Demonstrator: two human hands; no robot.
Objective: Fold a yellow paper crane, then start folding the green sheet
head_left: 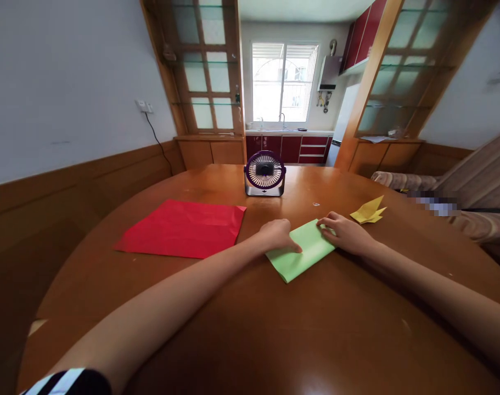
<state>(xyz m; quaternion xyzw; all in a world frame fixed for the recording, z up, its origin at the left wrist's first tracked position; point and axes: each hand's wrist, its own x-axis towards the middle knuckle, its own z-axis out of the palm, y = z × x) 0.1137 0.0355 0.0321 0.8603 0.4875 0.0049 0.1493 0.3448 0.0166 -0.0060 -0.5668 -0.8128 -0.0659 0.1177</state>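
A light green sheet of paper, folded into a flat rectangle, lies at a slant on the table. At its upper left edge my left hand grips the paper, thumb stretched over the top and the other fingers curled, partly hidden. Fingers bent, my right hand holds the upper right corner between thumb and fingertips. Beyond that hand stands a folded yellow paper piece with pointed tips. To the left lies a flat red sheet of paper with faint creases; my left forearm passes close to its lower right corner.
The brown wooden table has a rounded far edge. A small purple fan stands near that edge, facing me. A striped cushioned seat is at the right, and a kitchen with a window lies behind.
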